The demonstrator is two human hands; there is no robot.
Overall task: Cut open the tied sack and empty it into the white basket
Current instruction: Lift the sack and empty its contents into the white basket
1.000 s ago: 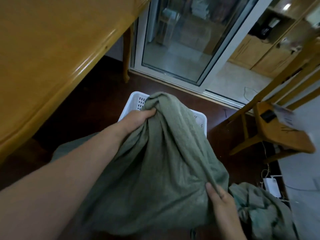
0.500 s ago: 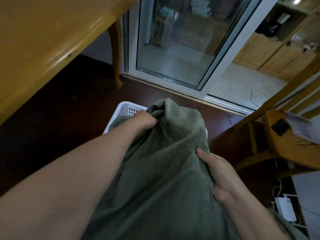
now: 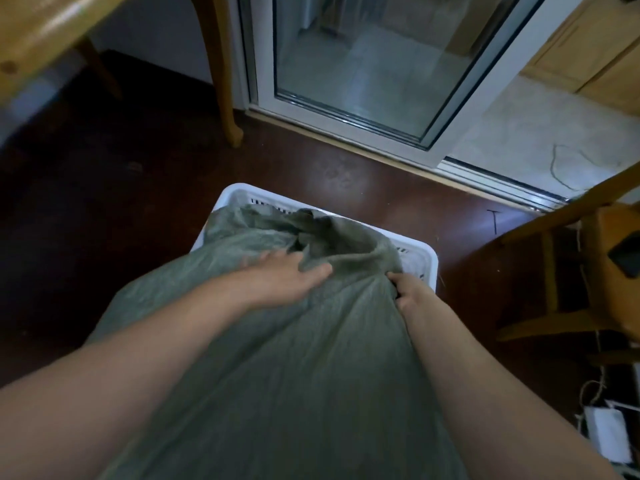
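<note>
The head view looks down on a large grey-green woven sack (image 3: 277, 368) that fills the near and middle part of the scene. Its cloth is thin and slightly glossy, with a fine weave and long soft creases running from near to far. Its far end slumps over the near rim of a white perforated plastic basket (image 3: 427, 263) standing on the dark red-brown floor (image 3: 156, 209); there the fabric bunches into deep, dark folds, and whether a mouth is open among them cannot be told.

The left hand (image 3: 287, 277) lies flat on top of the sack, fingers spread and pressing into the cloth just near the bunched folds. The right hand (image 3: 410, 292) sits at the sack's right edge, beside the basket's right corner, fingers curled tight around a pinched gather of fabric. Both bare forearms reach in from the near edge.

Far beyond the basket is a white-framed sliding glass door (image 3: 363, 71). A wooden chair (image 3: 588, 258) stands at the right, and a yellow-brown wooden surface (image 3: 38, 29) fills the far left corner.
</note>
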